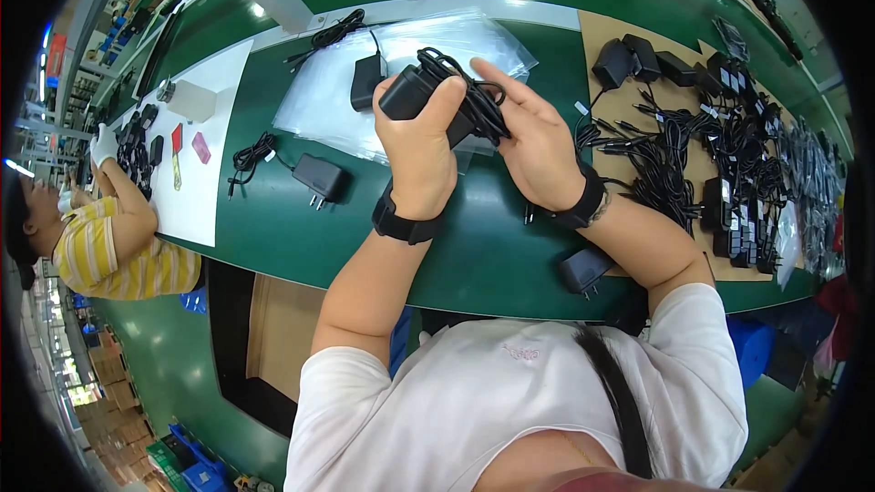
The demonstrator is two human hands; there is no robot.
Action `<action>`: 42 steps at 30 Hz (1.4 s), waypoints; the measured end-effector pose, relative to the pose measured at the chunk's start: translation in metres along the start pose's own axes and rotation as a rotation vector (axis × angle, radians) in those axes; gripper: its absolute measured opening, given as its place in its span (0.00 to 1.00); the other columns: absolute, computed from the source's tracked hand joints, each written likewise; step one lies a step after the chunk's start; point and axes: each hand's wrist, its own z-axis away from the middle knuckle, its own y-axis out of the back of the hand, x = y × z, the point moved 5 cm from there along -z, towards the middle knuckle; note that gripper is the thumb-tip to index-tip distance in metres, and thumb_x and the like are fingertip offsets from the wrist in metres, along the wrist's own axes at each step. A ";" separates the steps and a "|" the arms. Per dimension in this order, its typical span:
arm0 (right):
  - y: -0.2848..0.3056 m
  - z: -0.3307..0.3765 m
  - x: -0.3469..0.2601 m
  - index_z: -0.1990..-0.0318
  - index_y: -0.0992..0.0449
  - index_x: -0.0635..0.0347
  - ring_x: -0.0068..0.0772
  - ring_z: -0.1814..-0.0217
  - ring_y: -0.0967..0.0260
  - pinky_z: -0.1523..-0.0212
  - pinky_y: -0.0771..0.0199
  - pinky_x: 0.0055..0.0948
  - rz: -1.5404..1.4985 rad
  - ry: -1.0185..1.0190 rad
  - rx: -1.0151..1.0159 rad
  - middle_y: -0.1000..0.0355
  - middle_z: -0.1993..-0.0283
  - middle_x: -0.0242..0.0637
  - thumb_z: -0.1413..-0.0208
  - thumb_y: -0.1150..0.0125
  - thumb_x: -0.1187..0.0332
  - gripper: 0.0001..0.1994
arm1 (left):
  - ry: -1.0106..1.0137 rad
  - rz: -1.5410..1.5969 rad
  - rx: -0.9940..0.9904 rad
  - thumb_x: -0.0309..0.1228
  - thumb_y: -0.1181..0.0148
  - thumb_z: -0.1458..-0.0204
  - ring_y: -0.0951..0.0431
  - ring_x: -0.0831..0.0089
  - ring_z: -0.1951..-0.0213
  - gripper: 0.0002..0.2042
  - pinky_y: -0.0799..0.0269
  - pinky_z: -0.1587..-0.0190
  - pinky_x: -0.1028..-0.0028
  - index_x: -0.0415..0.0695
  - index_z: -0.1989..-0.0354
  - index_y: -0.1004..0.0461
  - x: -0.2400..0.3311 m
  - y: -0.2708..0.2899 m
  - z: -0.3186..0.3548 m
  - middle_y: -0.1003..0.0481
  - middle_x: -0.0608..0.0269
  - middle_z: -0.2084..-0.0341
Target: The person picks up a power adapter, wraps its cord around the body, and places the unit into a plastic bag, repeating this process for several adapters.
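Over the table, my left hand point(419, 141) is closed round a black power adapter point(407, 94), with the thumb pressed across its top. The adapter's coiled black cable point(483, 114) bunches up between my two hands. My right hand point(542, 150) lies against the right side of this coil, index finger stretched out; its other fingertips are partly hidden by the cable. Beneath my hands is a stack of clear plastic bags point(314, 96), with another black adapter point(367, 80) lying on it. One more adapter point(319, 178) with its cable rests to the left, prongs showing.
Many adapters and tangled cables point(656, 164) cover brown cardboard point(597, 32) on the right. A lone adapter point(583, 269) sits near the front edge of the green table point(474, 255). At the left, a co-worker in a striped yellow shirt point(118, 255) handles black parts beside a white sheet point(196, 205).
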 end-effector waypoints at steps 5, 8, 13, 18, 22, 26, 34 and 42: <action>0.005 -0.010 -0.003 0.40 0.46 0.63 0.20 0.52 0.38 0.48 0.40 0.25 -0.185 -0.091 -0.081 0.35 0.54 0.34 0.37 0.67 0.64 0.21 | -0.036 -0.030 -0.011 0.20 0.36 0.60 0.28 0.77 0.69 0.21 0.28 0.65 0.78 0.38 0.60 0.42 -0.002 0.001 0.002 0.31 0.62 0.69; -0.003 -0.007 -0.011 0.40 0.45 0.57 0.20 0.56 0.37 0.57 0.34 0.22 0.347 0.027 -0.196 0.35 0.56 0.35 0.45 0.47 0.67 0.25 | 0.058 -0.141 -0.066 0.22 0.35 0.60 0.28 0.77 0.68 0.22 0.28 0.64 0.77 0.38 0.60 0.43 -0.003 -0.002 0.003 0.32 0.61 0.68; 0.000 -0.013 -0.026 0.43 0.41 0.61 0.20 0.65 0.35 0.64 0.32 0.20 0.552 0.456 -0.059 0.33 0.63 0.33 0.57 0.35 0.74 0.31 | 0.033 0.046 -0.308 0.34 0.42 0.50 0.32 0.75 0.60 0.21 0.32 0.58 0.75 0.41 0.51 0.42 -0.003 -0.016 -0.007 0.34 0.61 0.60; 0.023 -0.024 -0.069 0.46 0.40 0.63 0.21 0.70 0.34 0.72 0.33 0.18 0.383 0.374 0.151 0.32 0.63 0.33 0.52 0.38 0.67 0.26 | -0.388 -0.613 -0.223 0.40 0.43 0.50 0.31 0.74 0.63 0.21 0.34 0.61 0.77 0.37 0.55 0.35 0.052 -0.012 -0.026 0.31 0.60 0.62; 0.020 -0.018 -0.100 0.47 0.41 0.62 0.19 0.72 0.35 0.76 0.35 0.18 0.141 0.442 0.209 0.31 0.64 0.32 0.47 0.43 0.66 0.22 | -0.828 -1.499 -0.357 0.39 0.35 0.63 0.30 0.54 0.64 0.20 0.31 0.64 0.64 0.34 0.70 0.29 0.001 0.010 -0.013 0.30 0.46 0.67; 0.020 -0.013 -0.120 0.47 0.41 0.61 0.20 0.72 0.35 0.76 0.35 0.18 0.146 0.530 0.266 0.32 0.64 0.32 0.47 0.42 0.66 0.22 | -0.684 -1.745 -0.372 0.38 0.36 0.61 0.30 0.52 0.65 0.16 0.31 0.63 0.65 0.35 0.75 0.28 -0.036 0.007 0.001 0.30 0.47 0.71; 0.029 -0.009 -0.129 0.47 0.42 0.62 0.18 0.71 0.35 0.76 0.35 0.17 0.133 0.574 0.293 0.32 0.65 0.31 0.49 0.40 0.66 0.25 | -0.448 -1.747 -0.433 0.28 0.46 0.65 0.27 0.47 0.77 0.08 0.29 0.69 0.61 0.34 0.86 0.29 -0.034 0.007 -0.018 0.29 0.46 0.85; 0.033 -0.015 -0.130 0.45 0.44 0.64 0.19 0.71 0.34 0.76 0.33 0.17 0.139 0.569 0.249 0.32 0.63 0.33 0.50 0.39 0.66 0.28 | 0.104 -1.543 -0.393 0.30 0.33 0.69 0.31 0.70 0.84 0.13 0.35 0.77 0.74 0.39 0.88 0.33 -0.001 0.033 -0.044 0.32 0.59 0.90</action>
